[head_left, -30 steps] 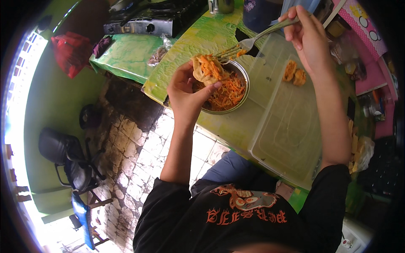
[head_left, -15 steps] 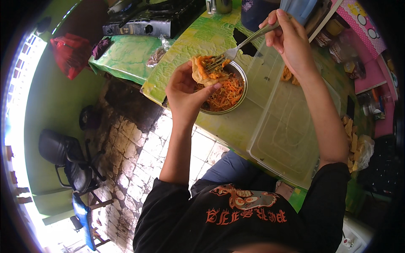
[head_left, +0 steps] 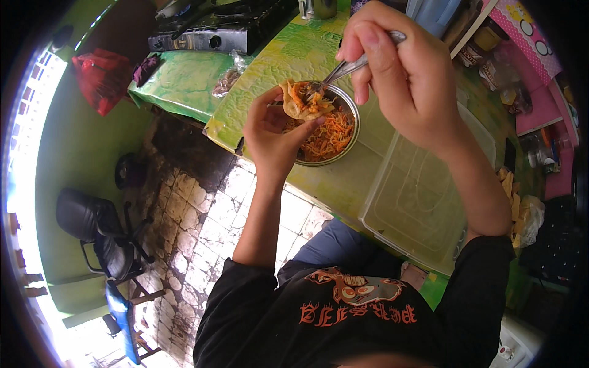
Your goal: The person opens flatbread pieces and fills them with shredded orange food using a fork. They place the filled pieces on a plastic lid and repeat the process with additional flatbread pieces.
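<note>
My left hand (head_left: 273, 140) pinches a tan, pocket-like food shell (head_left: 299, 113) between thumb and fingers, its mouth tipped up with orange shredded filling (head_left: 314, 98) inside. In my right hand (head_left: 408, 80), closed round its handle, is a metal fork (head_left: 348, 67). The fork slants down to the left, and its tines are sunk in the filling at the shell's mouth. Just below both hands stands a round metal bowl (head_left: 354, 136) of shredded orange and pale filling. The left hand and shell cover part of its left side.
A clear plastic container (head_left: 423, 214) lies right of the bowl, under my right forearm. More tan pieces (head_left: 510, 202) sit in a plastic bag at the far right. A stove (head_left: 202, 38) stands at the back left. Jars (head_left: 488, 43) line a pink shelf. The table edge (head_left: 307, 195) runs before me.
My right hand has come lower and nearer, bringing the fork handle down, and now hides the food inside the container. The shell has tilted in my left hand, with its filling pressed further in.
</note>
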A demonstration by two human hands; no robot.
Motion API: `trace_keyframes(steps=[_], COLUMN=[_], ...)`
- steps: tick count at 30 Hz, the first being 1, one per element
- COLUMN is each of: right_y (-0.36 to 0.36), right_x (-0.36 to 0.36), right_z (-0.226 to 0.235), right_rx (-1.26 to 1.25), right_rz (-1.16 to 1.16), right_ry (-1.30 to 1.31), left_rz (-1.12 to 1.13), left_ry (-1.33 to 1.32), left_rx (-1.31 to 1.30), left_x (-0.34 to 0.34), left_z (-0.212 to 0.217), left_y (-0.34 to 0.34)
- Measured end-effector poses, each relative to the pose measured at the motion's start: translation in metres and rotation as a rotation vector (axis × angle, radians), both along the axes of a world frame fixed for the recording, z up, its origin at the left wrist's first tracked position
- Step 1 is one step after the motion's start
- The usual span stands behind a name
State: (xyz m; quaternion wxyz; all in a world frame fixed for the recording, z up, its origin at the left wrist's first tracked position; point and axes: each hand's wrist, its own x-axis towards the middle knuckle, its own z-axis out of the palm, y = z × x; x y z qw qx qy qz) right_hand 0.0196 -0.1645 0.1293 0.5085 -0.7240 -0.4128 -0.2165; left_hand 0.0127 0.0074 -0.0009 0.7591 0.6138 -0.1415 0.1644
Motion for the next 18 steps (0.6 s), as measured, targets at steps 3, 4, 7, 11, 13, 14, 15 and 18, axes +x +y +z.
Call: trace_keyframes(steps=[3,4,7,11,13,14,15,18], right_y=[0.002,0.000,-0.013,-0.031,-0.038,-0.039,-0.040,-0.041], right_x=[0.003,0.003,0.002,0.008,0.001,0.002,0.003,0.007], right_z=[0.004,0.006,0.017,0.026,0.021,0.018,0.014,0.004], right_rx=[-0.022,-0.014,0.070,0.088,0.229,0.223,0.254,0.311], right_rz=[0.023,0.024,0.041,-0.154,-0.213,-0.215,-0.213,-0.211], right_ry=[-0.162,-0.205,-0.242,-0.172,0.134,0.171,0.226,0.339], left_rz=[0.011,0.008,-0.008,-0.031,-0.056,-0.073,-0.091,-0.127], left_ry=[0.034,0.025,0.062,0.127,0.134,0.131,0.126,0.120], left_rx=[0.022,0.022,0.014,-0.005,-0.032,-0.050,-0.067,-0.086], left_x=[0.000,0.000,-0.003,-0.006,-0.006,-0.006,-0.005,-0.006], left_z=[0.003,0.004,0.009,0.015,0.015,0.015,0.015,0.014], left_y=[0.000,0.000,0.003,0.007,0.007,0.007,0.007,0.007])
